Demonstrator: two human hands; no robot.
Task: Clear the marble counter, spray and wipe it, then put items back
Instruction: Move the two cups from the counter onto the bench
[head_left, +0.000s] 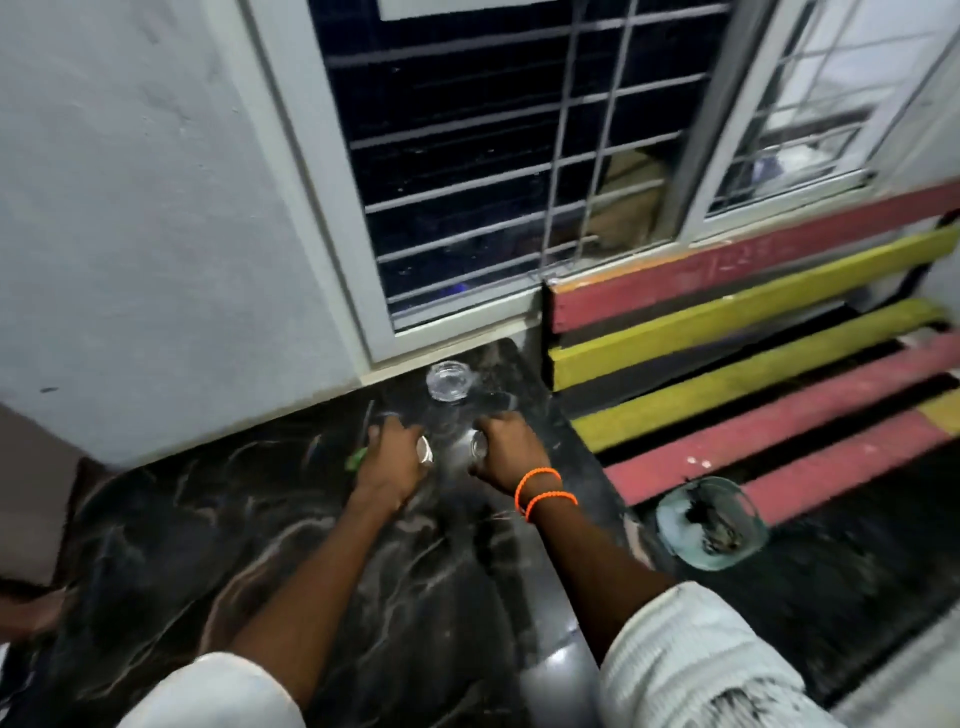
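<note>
On the far end of the dark marble surface (218, 545), near the window, the left hand (389, 457) curls its grip round a small shiny metal piece (425, 450), with something green (358, 457) blurred beside it. To its right, the right hand (506, 449) grips a second small shiny object (479, 445); what either one is I cannot tell. A clear glass dish (448, 382) sits just beyond both hands. I'd lift both straight up, firm-fingered, then collect the dish. Right of the surface, a round glass bowl (711, 525) rests near the striped bench (753, 374).
</note>
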